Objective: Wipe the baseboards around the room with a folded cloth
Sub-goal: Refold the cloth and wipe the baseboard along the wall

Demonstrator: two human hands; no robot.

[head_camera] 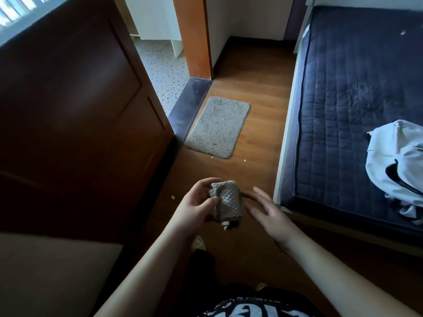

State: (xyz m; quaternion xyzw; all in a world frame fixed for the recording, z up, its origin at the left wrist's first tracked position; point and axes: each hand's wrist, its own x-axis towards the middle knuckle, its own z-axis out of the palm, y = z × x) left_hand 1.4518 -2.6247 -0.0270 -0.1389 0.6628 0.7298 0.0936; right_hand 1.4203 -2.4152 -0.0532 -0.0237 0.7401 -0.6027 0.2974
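Note:
A folded grey textured cloth (pixel 227 200) is held in front of me above the wooden floor. My left hand (pixel 196 203) grips it, thumb across its front and fingers curled behind. My right hand (pixel 269 212) is just right of the cloth with its fingers straight and spread, slightly blurred; whether its fingertips touch the cloth I cannot tell. A dark baseboard (pixel 258 40) runs along the white wall at the far end of the floor strip.
A dark brown wooden door (pixel 75 115) stands open on the left. A grey mat (pixel 218 126) lies by a dark threshold (pixel 188 104) to a pebble-tiled room. On the right is a dark blue mattress (pixel 357 99) with a white backpack (pixel 398 165).

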